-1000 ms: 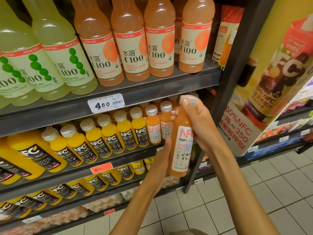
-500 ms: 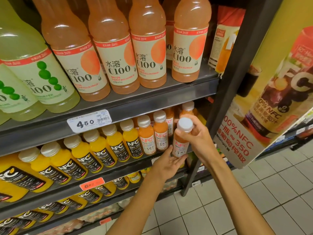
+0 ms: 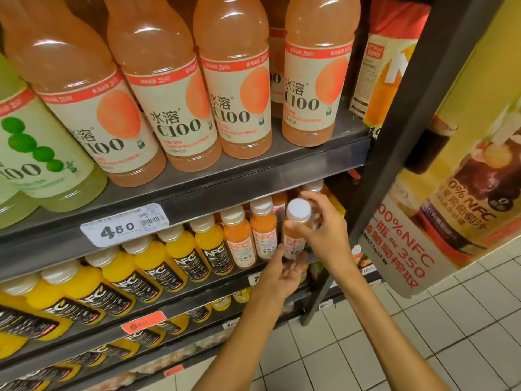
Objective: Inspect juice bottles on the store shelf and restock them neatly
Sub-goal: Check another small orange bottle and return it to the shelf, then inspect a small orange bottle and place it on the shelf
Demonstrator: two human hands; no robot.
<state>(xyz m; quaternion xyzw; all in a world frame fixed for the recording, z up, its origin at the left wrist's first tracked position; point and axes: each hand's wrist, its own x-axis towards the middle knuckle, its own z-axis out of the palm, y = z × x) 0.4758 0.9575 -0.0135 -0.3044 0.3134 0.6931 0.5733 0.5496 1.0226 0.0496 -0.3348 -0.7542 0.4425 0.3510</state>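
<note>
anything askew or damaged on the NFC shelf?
No damage or spill visible. One orange NFC bottle is off the row: the right hand grips it near the cap, at the row's right end by two matching bottles; the left hand is open below it. Yellow NFC bottles stand in line.

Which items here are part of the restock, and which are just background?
In play:
- orange NFC bottle, gripped near the cap by the right hand
- left hand, open under its base
- orange NFC bottles on the shelf beside it
- middle shelf

Background:
- C100 bottles above
- yellow NFC bottles
- price tag
- NFC poster
</note>
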